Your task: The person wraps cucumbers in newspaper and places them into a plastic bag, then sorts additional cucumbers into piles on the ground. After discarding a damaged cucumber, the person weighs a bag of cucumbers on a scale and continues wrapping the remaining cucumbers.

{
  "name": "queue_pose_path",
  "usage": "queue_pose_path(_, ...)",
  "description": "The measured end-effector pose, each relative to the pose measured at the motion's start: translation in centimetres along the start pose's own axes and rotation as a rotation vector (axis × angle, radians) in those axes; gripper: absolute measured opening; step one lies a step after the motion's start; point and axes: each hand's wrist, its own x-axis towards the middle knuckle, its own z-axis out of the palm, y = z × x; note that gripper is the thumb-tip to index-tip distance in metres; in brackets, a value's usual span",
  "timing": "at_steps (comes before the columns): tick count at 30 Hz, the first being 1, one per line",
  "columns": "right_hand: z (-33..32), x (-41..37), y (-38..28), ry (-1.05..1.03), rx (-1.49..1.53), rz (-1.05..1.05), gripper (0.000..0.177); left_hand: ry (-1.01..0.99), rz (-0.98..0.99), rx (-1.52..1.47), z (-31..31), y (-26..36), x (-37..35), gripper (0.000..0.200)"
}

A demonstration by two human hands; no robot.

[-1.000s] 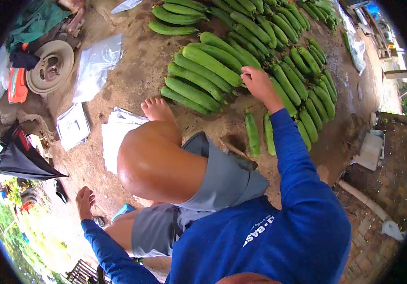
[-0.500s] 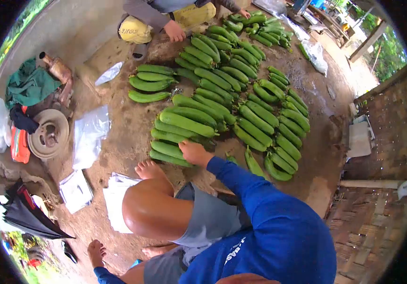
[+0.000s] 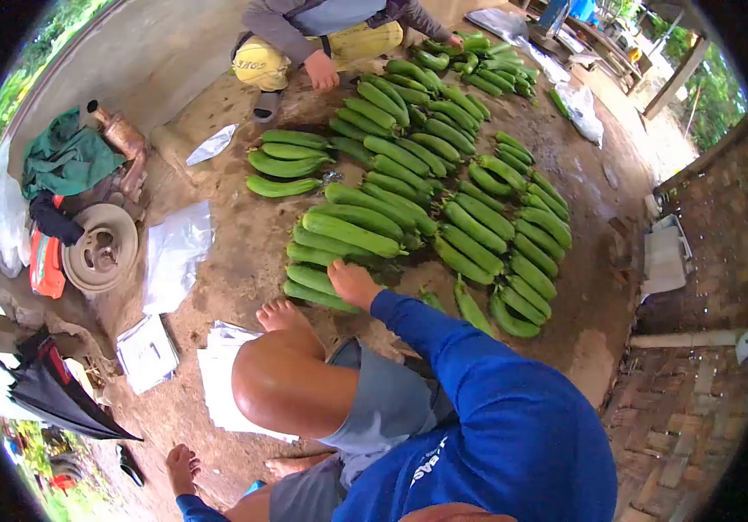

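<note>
Rows of long green gourds (image 3: 352, 230) lie side by side on the brown ground in front of me. My right hand (image 3: 355, 284) is at the near end of the closest row, its fingers curled over the end of a gourd (image 3: 310, 278). Part of that gourd is hidden under the hand. Down at the lower left, my left hand (image 3: 183, 470) hangs beside my leg, away from the gourds. Its fingers are loosely bent and apart, with nothing visible in them. A smaller group of gourds (image 3: 290, 164) lies at the left of the main rows.
Across the rows squats another person, one hand (image 3: 321, 71) hanging near the gourds. Paper sheets (image 3: 228, 374) and a clear plastic bag (image 3: 178, 252) lie to my left. Further left are a round metal wheel part (image 3: 122, 217) and a black umbrella (image 3: 65, 391). A woven wall (image 3: 696, 418) stands at right.
The whole view has shifted slightly, so the ground and objects sit a little further right and lower. My right hand stays at the same gourd; my left hand is still low at the left.
</note>
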Motion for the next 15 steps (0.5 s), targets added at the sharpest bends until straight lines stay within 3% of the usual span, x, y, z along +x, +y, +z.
queue_pose_path(6,1.7,-0.1,0.0,-0.048,-0.036,0.011,0.028,0.033,0.013,-0.017,0.2,0.3,-0.7,0.045)
queue_pose_path(13,2.7,-1.3,-0.4,-0.035,-0.105,0.003,0.059,0.029,0.014,-0.046,0.4,0.4,-1.1,0.037)
queue_pose_path(15,3.1,-0.6,-0.6,-0.036,-0.077,0.036,0.057,0.026,0.016,-0.034,0.4,0.4,-1.3,0.038)
